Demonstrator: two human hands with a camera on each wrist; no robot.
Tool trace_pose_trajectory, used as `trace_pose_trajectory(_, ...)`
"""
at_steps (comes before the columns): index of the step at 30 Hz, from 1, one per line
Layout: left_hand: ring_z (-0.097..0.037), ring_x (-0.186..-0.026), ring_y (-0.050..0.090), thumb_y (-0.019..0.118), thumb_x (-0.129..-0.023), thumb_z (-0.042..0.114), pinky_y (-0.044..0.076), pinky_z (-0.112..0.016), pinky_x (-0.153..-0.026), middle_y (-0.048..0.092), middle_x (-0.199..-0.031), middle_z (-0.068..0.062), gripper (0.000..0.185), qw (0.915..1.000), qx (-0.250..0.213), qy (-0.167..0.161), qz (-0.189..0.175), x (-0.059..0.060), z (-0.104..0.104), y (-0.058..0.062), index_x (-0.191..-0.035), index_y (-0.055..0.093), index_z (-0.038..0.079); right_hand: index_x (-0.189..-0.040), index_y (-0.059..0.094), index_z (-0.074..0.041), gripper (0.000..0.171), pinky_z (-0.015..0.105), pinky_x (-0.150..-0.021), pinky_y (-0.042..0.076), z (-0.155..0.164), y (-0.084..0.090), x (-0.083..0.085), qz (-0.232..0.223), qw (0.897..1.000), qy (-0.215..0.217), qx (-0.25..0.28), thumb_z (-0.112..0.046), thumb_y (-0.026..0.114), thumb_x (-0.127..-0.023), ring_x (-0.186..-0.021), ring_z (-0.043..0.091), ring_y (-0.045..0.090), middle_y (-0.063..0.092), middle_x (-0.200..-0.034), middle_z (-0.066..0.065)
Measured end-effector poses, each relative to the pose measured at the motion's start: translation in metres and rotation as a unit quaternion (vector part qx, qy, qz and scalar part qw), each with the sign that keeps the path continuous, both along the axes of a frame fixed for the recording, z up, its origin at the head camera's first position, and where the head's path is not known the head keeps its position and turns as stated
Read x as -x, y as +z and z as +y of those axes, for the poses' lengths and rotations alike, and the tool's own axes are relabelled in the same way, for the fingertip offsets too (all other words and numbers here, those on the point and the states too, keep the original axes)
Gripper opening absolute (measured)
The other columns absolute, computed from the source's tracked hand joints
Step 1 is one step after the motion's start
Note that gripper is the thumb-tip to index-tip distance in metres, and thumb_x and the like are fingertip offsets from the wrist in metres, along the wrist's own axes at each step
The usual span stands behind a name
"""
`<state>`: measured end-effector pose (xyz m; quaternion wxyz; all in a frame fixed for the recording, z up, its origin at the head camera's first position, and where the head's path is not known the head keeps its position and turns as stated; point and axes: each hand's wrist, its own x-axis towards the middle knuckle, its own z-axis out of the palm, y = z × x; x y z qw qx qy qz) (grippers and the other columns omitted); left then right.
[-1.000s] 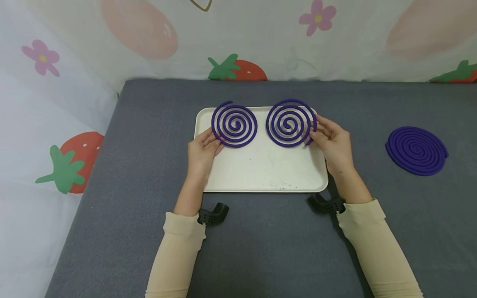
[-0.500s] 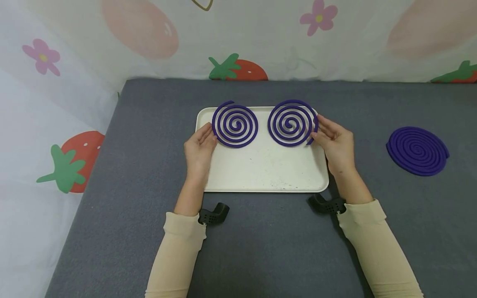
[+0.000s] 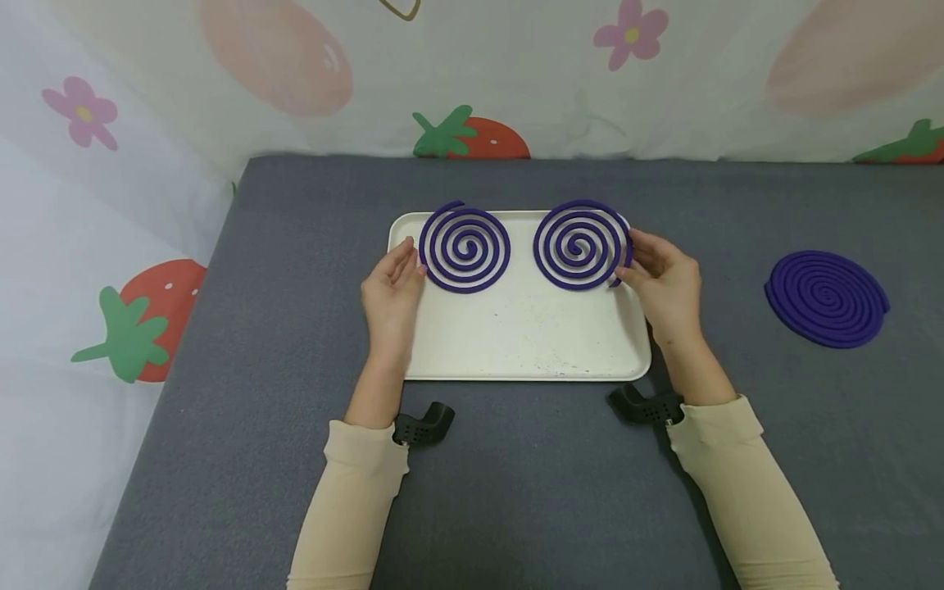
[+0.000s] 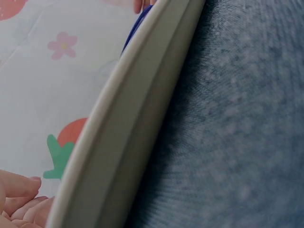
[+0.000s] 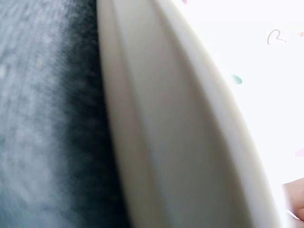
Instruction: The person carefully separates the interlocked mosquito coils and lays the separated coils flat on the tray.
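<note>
Two purple mosquito coils stand out at the far side of a white tray [image 3: 516, 336] in the head view. My left hand [image 3: 391, 307] is beside the left coil [image 3: 469, 248], its thumb tip close to the rim and its fingers loosely bent. With thumb and fingers, my right hand [image 3: 667, 287] pinches the outer edge of the right coil [image 3: 578, 248]. In the left wrist view the tray's wall [image 4: 123, 118] hides most of the work, and only a sliver of purple coil [image 4: 135, 28] shows. The right wrist view is mostly the blurred tray wall [image 5: 180, 118].
A tightly wound purple disc of mosquito coil [image 3: 826, 297] lies on the grey cloth [image 3: 796, 459] to the right of the tray. Behind the table hangs a white curtain [image 3: 295, 131] printed with strawberries and flowers. Black wrist cameras [image 3: 424, 424] stick out from both cuffs.
My left hand has let go of the left coil and drawn slightly back to the left. My right hand has shifted the right coil a little rightward.
</note>
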<state>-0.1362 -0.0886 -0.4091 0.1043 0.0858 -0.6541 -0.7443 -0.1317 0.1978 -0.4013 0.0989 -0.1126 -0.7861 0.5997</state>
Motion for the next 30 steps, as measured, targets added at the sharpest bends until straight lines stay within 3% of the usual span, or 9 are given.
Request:
trace_pose_trajectory(10,-0.024,-0.121,0.052,0.053,-0.089,-0.011,0.045,-0.022,-0.095,0.053,-0.131,-0.022,0.038,0.9998,-0.009,-0.018,-0.006,0.001,0.003,0.002,-0.127,0.053,-0.01,-0.127,0.056,0.003,0.046,0.021,-0.091,0.047,0.003,0.002,0.0,0.003,1.0,-0.003,-0.021,0.012,0.064,-0.082,-0.111,0.019,0.056,0.058,-0.123,0.021)
trace_pose_trajectory(21,-0.023,-0.114,0.057,0.053,-0.091,-0.008,0.049,-0.026,-0.091,0.057,-0.124,-0.023,0.033,0.9969,-0.051,-0.055,-0.026,0.003,0.006,0.003,-0.125,0.054,-0.008,-0.127,0.055,0.005,0.044,0.026,-0.099,0.042,0.008,0.005,0.002,0.013,1.0,0.002,0.017,0.012,0.062,-0.084,-0.121,0.023,0.052,0.054,-0.129,0.021)
trace_pose_trajectory(25,-0.024,-0.114,0.057,0.052,-0.092,-0.007,0.049,-0.028,-0.091,0.057,-0.124,-0.023,0.034,0.9957,-0.057,-0.066,-0.03,0.003,0.006,0.004,-0.127,0.052,-0.009,-0.124,0.057,0.006,0.04,0.024,-0.095,0.045,0.01,0.006,0.002,0.016,1.0,-0.001,0.026,0.009,0.064,-0.084,-0.113,0.019,0.056,0.059,-0.122,0.02)
trace_pose_trajectory(30,-0.023,-0.108,0.061,0.052,-0.092,-0.007,0.05,-0.028,-0.089,0.058,-0.121,-0.022,0.033,0.9938,-0.055,-0.082,-0.05,0.0,0.004,0.0,-0.126,0.051,-0.009,-0.121,0.058,0.006,0.037,0.016,-0.083,0.048,0.015,0.002,0.002,0.003,0.997,0.001,0.08,0.006,0.065,-0.085,-0.095,0.012,0.059,0.063,-0.108,0.008)
